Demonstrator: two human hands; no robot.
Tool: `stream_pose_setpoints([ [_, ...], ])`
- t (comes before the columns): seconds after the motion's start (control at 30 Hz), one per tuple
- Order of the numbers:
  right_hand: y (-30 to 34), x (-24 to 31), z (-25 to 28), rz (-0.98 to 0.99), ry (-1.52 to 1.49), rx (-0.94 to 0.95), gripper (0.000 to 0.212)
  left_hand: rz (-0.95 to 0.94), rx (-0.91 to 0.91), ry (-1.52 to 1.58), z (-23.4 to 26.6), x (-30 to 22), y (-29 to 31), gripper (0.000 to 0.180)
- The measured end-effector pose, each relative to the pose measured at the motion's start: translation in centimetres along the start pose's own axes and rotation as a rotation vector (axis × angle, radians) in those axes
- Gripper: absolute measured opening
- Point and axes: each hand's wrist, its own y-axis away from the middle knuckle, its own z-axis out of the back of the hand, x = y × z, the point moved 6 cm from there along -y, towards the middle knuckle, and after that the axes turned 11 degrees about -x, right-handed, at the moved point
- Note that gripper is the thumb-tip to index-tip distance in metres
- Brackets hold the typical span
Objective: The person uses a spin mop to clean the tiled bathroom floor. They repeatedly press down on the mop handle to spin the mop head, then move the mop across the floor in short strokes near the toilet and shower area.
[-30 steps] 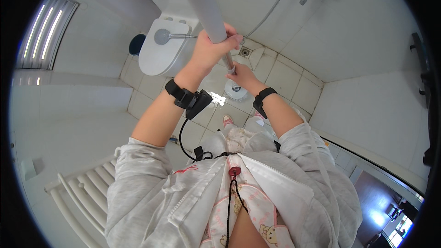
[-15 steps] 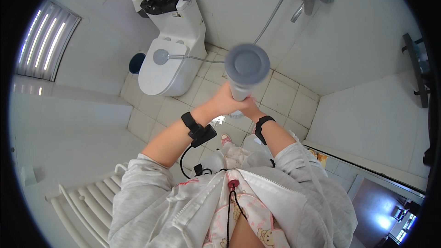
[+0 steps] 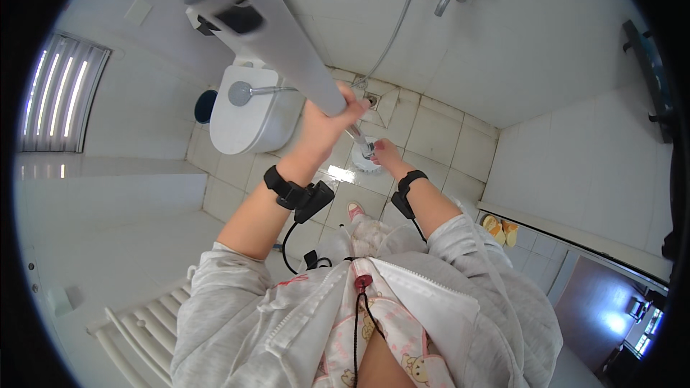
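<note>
The scrubber handle (image 3: 296, 54) is pale grey with a black panel; the toilet lid (image 3: 243, 126) is white, the jacket (image 3: 223, 316) mottled grey, the wrist straps (image 3: 287, 188) black, the shirt (image 3: 417, 366) white with yellowish bears

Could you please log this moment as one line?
left hand: grips pole; right hand: by pole, grip unclear; brush: at pole's lower end; shower head: on toilet lid

Bright glare on tiled floor (image 3: 435, 133)
</note>
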Motion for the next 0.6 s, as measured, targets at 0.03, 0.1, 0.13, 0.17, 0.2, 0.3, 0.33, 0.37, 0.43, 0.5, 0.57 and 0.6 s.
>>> stream_pose_setpoints([
  [0.03, 0.0, -1.7, 0.2, -0.239, -0.022, 0.048, 0.023, 0.031, -0.051, 0.066, 0.3, 0.0, -0.3, 0.017],
  [0.1, 0.0, -3.1, 1.2, -0.301, -0.056, 0.005, 0.023, 0.058, -0.122, 0.139, 0.8, -0.3, -0.7, 0.017],
  [0.13, -0.1, -3.8, 1.7, -0.331, -0.073, -0.015, 0.023, 0.050, -0.140, 0.145, 0.9, -0.7, -0.9, 0.017],
  [0.17, -0.4, -4.3, 2.2, -0.320, -0.052, -0.016, 0.023, 0.050, -0.172, 0.143, 1.2, -1.1, -1.1, 0.017],
  [0.2, -0.7, -4.8, 2.6, -0.312, -0.030, -0.014, 0.023, 0.038, -0.168, 0.164, 1.2, -1.6, -1.1, 0.016],
  [0.3, -1.7, -6.6, 3.7, -0.270, 0.038, -0.034, 0.022, -0.059, -0.173, 0.221, 1.2, -4.1, -1.1, 0.014],
  [0.33, -2.0, -7.3, 3.9, -0.255, 0.061, -0.043, 0.023, -0.044, -0.168, 0.278, 1.1, -4.7, -1.1, 0.011],
  [0.37, -2.2, -8.0, 3.7, -0.245, 0.091, -0.017, 0.024, -0.042, -0.174, 0.267, 1.2, -5.4, -1.0, 0.011],
  [0.43, -2.8, -9.0, 3.3, -0.216, 0.147, 0.031, 0.028, -0.052, -0.171, 0.259, 1.5, -7.2, -0.6, 0.011],
  [0.5, -3.5, -9.5, 2.3, -0.127, 0.218, 0.009, 0.039, -0.092, -0.112, 0.279, 1.7, -9.3, -0.4, 0.013],
  [0.57, -3.8, -9.7, 1.3, -0.075, 0.186, -0.026, 0.042, -0.120, -0.027, 0.330, 1.7, -11.3, -0.2, 0.017],
  [0.6, -3.8, -9.5, 0.9, -0.011, 0.191, -0.055, 0.046, -0.142, 0.024, 0.312, 1.7, -12.3, -0.1, 0.016],
])
